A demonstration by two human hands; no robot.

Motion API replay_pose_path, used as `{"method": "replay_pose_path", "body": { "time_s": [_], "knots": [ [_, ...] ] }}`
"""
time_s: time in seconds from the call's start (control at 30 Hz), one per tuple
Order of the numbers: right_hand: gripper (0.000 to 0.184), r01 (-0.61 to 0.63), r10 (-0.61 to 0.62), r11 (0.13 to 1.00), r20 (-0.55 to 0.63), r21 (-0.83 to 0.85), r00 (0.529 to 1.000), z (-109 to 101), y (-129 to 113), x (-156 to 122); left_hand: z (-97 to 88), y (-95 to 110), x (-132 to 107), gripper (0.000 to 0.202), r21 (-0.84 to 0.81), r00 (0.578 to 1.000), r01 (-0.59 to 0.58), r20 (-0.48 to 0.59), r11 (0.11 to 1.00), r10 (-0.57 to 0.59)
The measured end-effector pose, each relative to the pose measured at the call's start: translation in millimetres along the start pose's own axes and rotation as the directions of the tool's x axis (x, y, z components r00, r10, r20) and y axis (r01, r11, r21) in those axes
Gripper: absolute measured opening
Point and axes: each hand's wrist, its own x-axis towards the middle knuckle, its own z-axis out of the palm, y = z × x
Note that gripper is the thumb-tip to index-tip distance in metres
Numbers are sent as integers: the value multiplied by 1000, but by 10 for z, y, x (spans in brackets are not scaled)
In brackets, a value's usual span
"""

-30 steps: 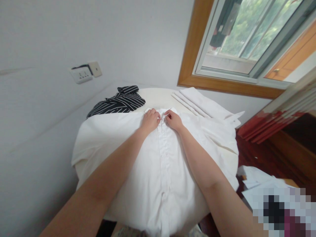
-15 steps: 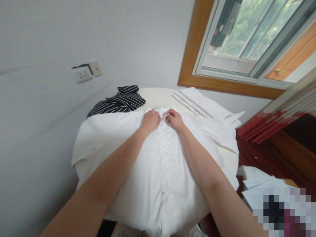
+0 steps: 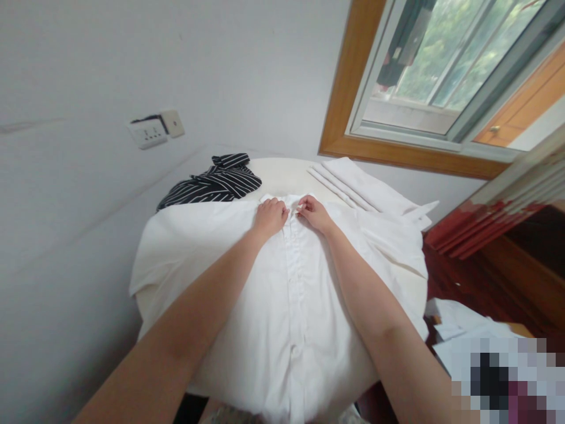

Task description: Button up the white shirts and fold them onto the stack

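A white button-up shirt (image 3: 247, 300) lies spread over a pale round table, its collar at the far side and its button placket running down the middle toward me. My left hand (image 3: 271, 217) is closed on the placket edge just below the collar, thumb and fingers pinched together. Just right of it, my right hand (image 3: 314, 213) pinches the other front edge with thumb and index finger. The button between the hands is too small to make out. Lower on the placket a button (image 3: 294, 350) shows near the hem.
Black-and-white striped cloth (image 3: 212, 182) lies at the table's back left, and folded white cloth (image 3: 353, 182) at the back right. The pale tabletop (image 3: 282, 172) shows between them. A wall socket (image 3: 149, 133) and a wood-framed window (image 3: 335, 141) are behind. White papers (image 3: 463, 324) sit lower right.
Both hands stay at the collar end of the placket. The fingers of my right hand have shifted slightly, and the view has moved a little.
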Motion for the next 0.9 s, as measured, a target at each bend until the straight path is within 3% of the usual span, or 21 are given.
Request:
{"method": "replay_pose_path", "body": {
  "time_s": [0.27,0.57,0.73,0.9],
  "knots": [
    [11,27,-26,998,-20,51,999,99,-124,68,48,-60,47,26,-93,999,27,-20,995,-29],
    [11,-8,8,1000,68,-10,998,213,18,41,34,-124,86,22,-256,999,18,-44,967,-30],
    [13,-15,12,999,96,40,995,205,4,40,32,-130,84,22,-274,999,7,-50,962,-21],
    [16,28,-34,998,96,65,995,192,-24,33,7,-80,65,23,-223,996,91,8,971,-91]
  ]
}}
